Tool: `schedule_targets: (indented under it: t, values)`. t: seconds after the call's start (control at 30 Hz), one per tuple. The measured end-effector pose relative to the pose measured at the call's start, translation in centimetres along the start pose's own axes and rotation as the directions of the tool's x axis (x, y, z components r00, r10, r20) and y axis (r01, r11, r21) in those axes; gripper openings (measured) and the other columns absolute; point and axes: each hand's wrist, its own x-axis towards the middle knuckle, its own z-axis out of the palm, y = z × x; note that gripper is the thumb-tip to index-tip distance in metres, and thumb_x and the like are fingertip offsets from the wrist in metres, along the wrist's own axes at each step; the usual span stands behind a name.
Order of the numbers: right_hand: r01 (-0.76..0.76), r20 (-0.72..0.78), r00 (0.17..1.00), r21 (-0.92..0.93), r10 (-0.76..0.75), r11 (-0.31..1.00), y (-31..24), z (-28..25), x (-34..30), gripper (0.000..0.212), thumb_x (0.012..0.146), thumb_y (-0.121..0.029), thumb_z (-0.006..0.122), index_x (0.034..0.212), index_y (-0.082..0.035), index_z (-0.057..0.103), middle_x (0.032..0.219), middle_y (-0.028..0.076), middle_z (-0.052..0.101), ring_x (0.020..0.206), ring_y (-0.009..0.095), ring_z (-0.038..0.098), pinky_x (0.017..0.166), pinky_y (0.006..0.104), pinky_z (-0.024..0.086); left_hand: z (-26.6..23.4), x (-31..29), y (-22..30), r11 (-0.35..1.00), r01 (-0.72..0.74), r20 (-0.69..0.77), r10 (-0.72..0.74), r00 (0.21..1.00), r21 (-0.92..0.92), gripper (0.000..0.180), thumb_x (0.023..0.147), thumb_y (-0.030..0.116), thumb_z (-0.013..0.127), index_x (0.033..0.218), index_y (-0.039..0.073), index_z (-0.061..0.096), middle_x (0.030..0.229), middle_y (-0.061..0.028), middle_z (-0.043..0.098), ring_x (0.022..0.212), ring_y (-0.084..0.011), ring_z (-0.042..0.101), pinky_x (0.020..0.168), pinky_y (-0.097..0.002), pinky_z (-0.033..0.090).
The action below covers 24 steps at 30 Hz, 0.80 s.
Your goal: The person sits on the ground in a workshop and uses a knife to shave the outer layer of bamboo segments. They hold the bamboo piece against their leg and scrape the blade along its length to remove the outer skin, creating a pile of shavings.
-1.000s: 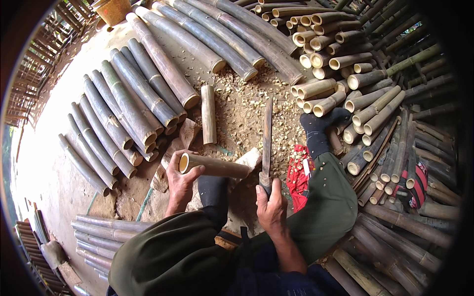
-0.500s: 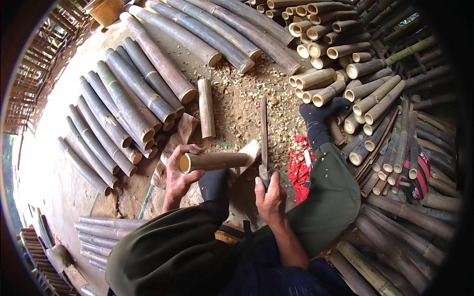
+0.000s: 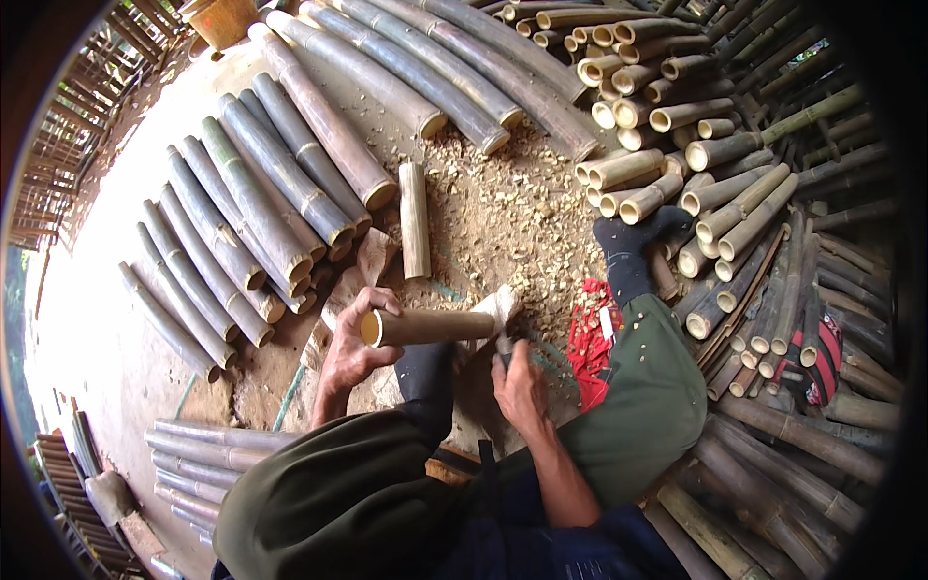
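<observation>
My left hand (image 3: 350, 350) is wrapped round the near-left end of a short bamboo tube (image 3: 435, 328), its hollow opening facing left. The tube lies level, its right end against a pale, rough piece of wood (image 3: 502, 305). My right hand (image 3: 522, 389) is closed on the handle of a long-bladed knife (image 3: 504, 344). Its blade is now seen nearly end-on, close to the tube's right end, so most of its length does not show. Beyond the tube, a second short bamboo piece (image 3: 415, 220) lies on the ground.
Wood chips (image 3: 522, 208) litter the ground ahead. Bamboo poles (image 3: 253, 198) lie in rows at left and far ahead. Cut bamboo tubes (image 3: 667, 116) are stacked at right. A red cloth (image 3: 591, 329) lies beside my right leg. An orange-brown bucket (image 3: 218, 23) stands at the far left.
My right hand has swung the knife from upright, blade pointing away, down to the right end of the bamboo tube. My left hand keeps its hold; the view has shifted slightly.
</observation>
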Motion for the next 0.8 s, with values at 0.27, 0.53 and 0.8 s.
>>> schedule_targets:
  t: [0.27, 0.53, 0.8]
  values:
    - [0.097, -0.093, 0.992, 0.101, -0.088, 0.99, -4.2, -4.8, -0.7, 0.034, 0.105, -0.031, 0.066, 0.114, -0.002, 0.051, 0.082, 0.029, 0.069, 0.08, 0.051, 0.07, 0.068, 0.0592, 0.054, -1.2, -0.2, 0.9, 0.999, 0.016, 0.088, -0.019, 0.996, 0.035, 0.051, 0.056, -0.002, 0.079, 0.104, 0.01, 0.067, 0.118, -0.0041, 0.063, 0.118, -0.0212, 0.061, 0.107, -0.0367, 0.046]
    - [-0.032, 0.118, 0.992, -0.06, 0.039, 0.998, 2.3, 0.5, 0.9, 0.039, 0.104, -0.032, 0.067, 0.122, 0.0, 0.052, 0.097, 0.034, 0.072, 0.088, 0.054, 0.071, 0.075, 0.061, 0.055, -1.2, -0.2, 1.0, 0.989, -0.045, 0.167, 0.021, 0.986, 0.142, 0.053, 0.055, 0.0, 0.081, 0.106, 0.011, 0.07, 0.121, -0.0061, 0.063, 0.121, -0.025, 0.061, 0.111, -0.0408, 0.045]
    - [-0.125, 0.064, 0.992, 0.359, 0.11, 0.925, 1.7, -2.1, -0.3, 0.062, 0.102, -0.021, 0.069, 0.156, -0.006, 0.043, 0.091, 0.023, 0.069, 0.072, 0.038, 0.069, 0.069, 0.0504, 0.056, -0.8, 0.8, 1.5, 0.718, 0.081, -0.3, 0.184, 0.936, 0.692, 0.098, 0.065, 0.013, 0.094, 0.152, 0.018, 0.05, 0.157, -0.0186, 0.038, 0.149, -0.042, 0.036, 0.125, -0.0549, 0.039]
